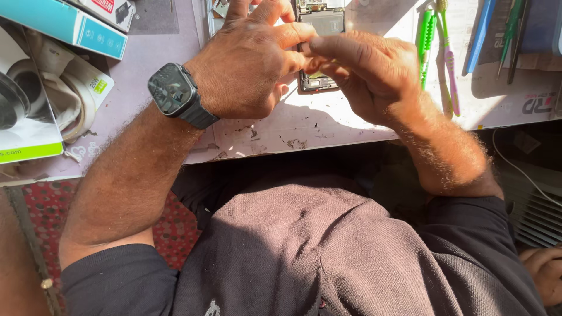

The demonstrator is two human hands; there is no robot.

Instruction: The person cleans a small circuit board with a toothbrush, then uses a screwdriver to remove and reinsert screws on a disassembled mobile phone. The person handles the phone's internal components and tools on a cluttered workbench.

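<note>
Nearest the camera is the person's dark shirt, then both forearms reach out over the worn desk (328, 126). The left hand (249, 64), with a smartwatch (174, 93) on its wrist, and the right hand (366, 73) meet fingertip to fingertip right over an opened phone (319, 23) lying a bit further out, in the middle of the desk. Both sets of fingers are pressed together in a pinch, apparently on some tiny part at the phone's near end, but the part itself is hidden behind the fingers, so it's hard to say what it is. For fiddly work like this, resting the heels of the hands on the desk and keeping the pinch light and steady looks like the way to go. Off to the right lie a green tool (426, 41), a toothbrush (448, 58) and other tools, partly cut off; a blue box (70, 26) sits far left. The phone's far end is cropped.
</note>
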